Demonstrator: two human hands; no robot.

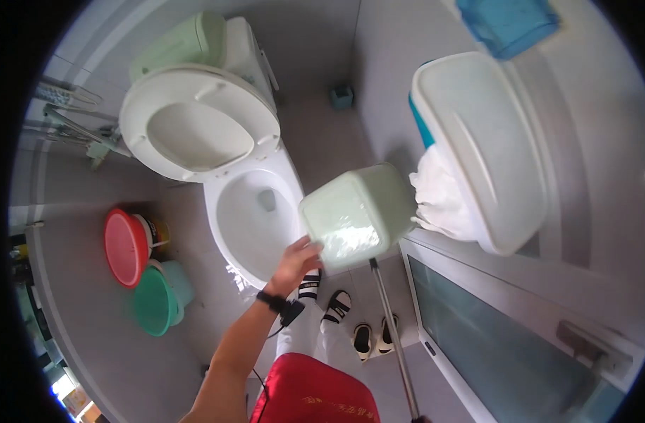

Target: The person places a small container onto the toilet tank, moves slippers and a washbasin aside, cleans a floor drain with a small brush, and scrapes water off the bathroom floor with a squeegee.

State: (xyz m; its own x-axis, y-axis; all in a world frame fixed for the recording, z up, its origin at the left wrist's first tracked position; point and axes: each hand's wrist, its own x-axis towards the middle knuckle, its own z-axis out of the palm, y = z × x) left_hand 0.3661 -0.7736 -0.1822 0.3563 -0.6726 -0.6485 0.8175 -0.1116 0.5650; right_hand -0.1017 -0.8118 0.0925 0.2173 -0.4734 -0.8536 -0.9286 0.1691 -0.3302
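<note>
My left hand (298, 262), with a black band on the wrist, has its fingers at the near left corner of a pale green bin (340, 218) and grips its edge. The bin is tipped, with a wet, shiny face turned up toward me; its opening is hidden. Just left of it stands the white toilet (227, 225) with its seat (195, 92) raised. A metal pole (394, 338) runs from the bin's lower edge down to the bottom of the view. It is unclear whether the pole touches the bin. My right hand is out of view.
Red (124, 247) and green basins (153, 303) stand by the left wall. A white-lidded container (488, 148) with a white bag (439, 190) is at the right. Sandals (363, 342) lie near my feet, beside a glass-panelled door (492, 338). A small blue-green box (341, 96) sits in the far corner.
</note>
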